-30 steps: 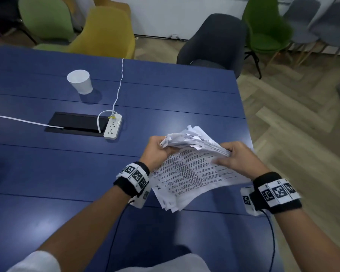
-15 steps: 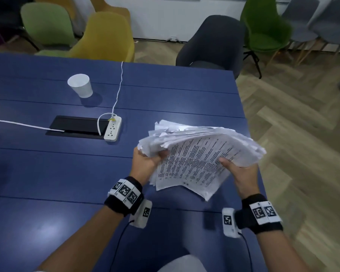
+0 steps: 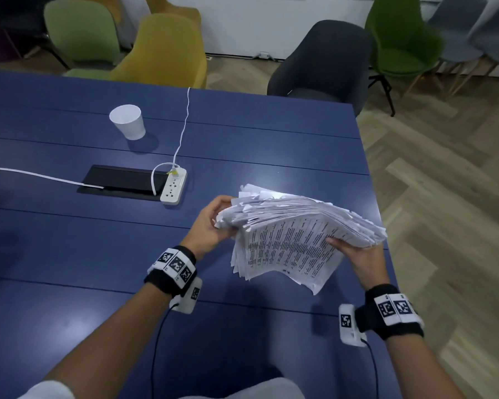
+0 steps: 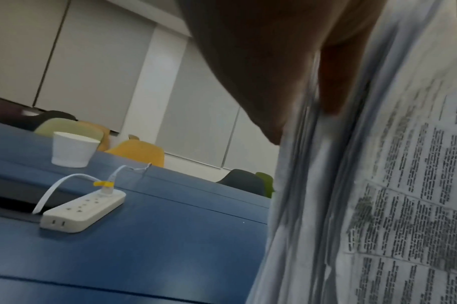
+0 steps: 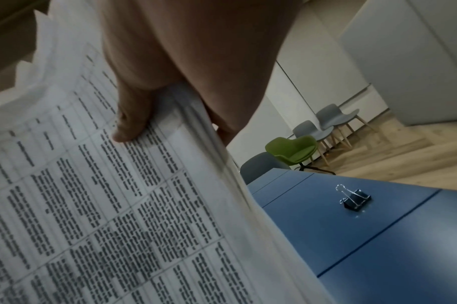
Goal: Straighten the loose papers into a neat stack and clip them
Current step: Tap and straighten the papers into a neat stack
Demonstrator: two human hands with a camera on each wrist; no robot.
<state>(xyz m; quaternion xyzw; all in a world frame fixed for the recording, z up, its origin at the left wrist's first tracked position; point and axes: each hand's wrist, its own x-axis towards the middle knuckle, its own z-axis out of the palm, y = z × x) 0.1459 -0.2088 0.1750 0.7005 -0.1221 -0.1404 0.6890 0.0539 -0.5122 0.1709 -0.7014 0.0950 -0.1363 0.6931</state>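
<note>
A thick, uneven stack of printed papers (image 3: 294, 234) is held tilted above the blue table (image 3: 69, 240), its edges ragged and fanned. My left hand (image 3: 221, 218) grips the stack's far left corner, with the thumb (image 4: 334, 82) pressed among the sheets (image 4: 393, 205). My right hand (image 3: 347, 247) holds the near right edge, its thumb (image 5: 131, 119) on the top printed page (image 5: 105, 205) and its fingers underneath. A black binder clip (image 5: 354, 198) lies on the table to the right of the stack; the head view does not show it.
A white paper cup (image 3: 127, 120) stands at the back left. A white power strip (image 3: 173, 188) with its cable lies beside a black cable hatch (image 3: 118, 181). The table's right edge (image 3: 378, 197) runs just beyond the stack. Chairs (image 3: 323, 59) stand behind the table.
The bunched papers have spread out into a wider, flatter fan. My right hand has shifted from the stack's top to its near right edge, and both hands sit a little lower.
</note>
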